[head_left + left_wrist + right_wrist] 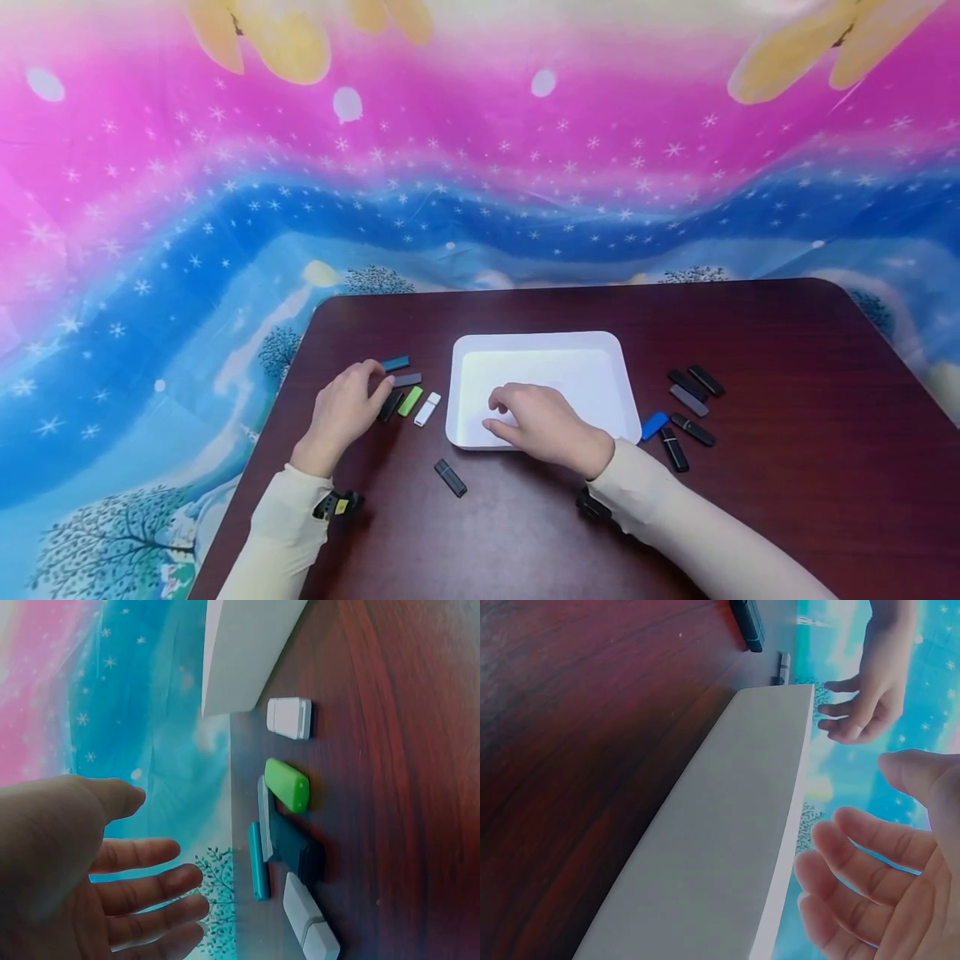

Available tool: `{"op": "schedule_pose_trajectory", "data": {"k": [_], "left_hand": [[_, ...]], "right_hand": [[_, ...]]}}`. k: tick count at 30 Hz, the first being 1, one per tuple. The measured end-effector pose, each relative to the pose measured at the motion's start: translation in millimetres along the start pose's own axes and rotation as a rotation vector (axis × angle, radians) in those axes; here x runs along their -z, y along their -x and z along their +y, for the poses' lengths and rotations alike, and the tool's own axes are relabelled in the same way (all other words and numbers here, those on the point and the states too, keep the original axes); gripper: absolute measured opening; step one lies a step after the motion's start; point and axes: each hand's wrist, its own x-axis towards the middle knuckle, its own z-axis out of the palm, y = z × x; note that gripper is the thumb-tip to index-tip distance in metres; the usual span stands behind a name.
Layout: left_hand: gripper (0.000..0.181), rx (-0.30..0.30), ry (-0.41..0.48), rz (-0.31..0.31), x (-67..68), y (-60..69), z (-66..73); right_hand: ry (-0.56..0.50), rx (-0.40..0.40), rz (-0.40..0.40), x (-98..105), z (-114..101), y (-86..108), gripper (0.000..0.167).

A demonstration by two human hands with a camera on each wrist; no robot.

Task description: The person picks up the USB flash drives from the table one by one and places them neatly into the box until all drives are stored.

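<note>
My dark wood-grain table (510, 542) bears a white tray (540, 337); left of it lie a teal USB stick (396, 363), a grey stick (407, 380), a black stick (391, 406), a green stick (410, 402) and two white sticks (427, 409). A lone black stick (451, 478) lies nearer me; on the right, four black sticks (692, 429), another grey stick (688, 400), a blue stick (655, 426).

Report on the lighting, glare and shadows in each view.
Head view: the white tray is very bright inside, the table has a pale sheen in front of it, and a dark shadow lies near the left hand; left wrist view: that hand's palm looks shaded; right wrist view: the tray's near wall looks grey beside a brighter rim.
</note>
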Motion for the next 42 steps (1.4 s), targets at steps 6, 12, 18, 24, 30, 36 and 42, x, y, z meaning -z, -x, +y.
{"op": "schedule_pose_trajectory", "data": {"k": [6, 12, 18, 24, 30, 36, 42], "left_hand": [[0.036, 0.024, -0.011, -0.025, 0.3, -7.3, -9.4], [0.037, 0.039, -0.032, -0.043, 0.7, -17.6, -17.0], [0.051, 0.052, -0.071, -0.143, -1.5, -28.0, -21.4], [0.051, 0.054, -0.095, -0.218, -7.2, -38.3, -23.7], [0.039, 0.057, -0.142, -0.245, -10.8, -48.1, -25.6], [0.027, 0.030, -0.198, -0.213, -17.2, -54.5, -25.5], [0.018, -0.002, -0.233, -0.127, -25.6, -55.8, -26.8]], "right_hand": [[-0.004, 0.008, -0.010, -2.3, -4.2, -4.9, 0.024], [-0.005, 0.004, -0.019, -3.1, -6.8, -8.4, 0.025], [-0.004, -0.003, -0.023, -3.1, -7.7, -9.6, 0.025], [0.000, -0.003, -0.027, -4.2, -7.5, -9.7, 0.025], [0.014, 0.003, -0.023, -5.3, -6.1, -9.5, 0.025], [0.021, 0.004, -0.029, -5.0, -5.0, -9.6, 0.025], [0.018, 0.006, -0.037, -4.3, -5.8, -9.8, 0.026]]}}
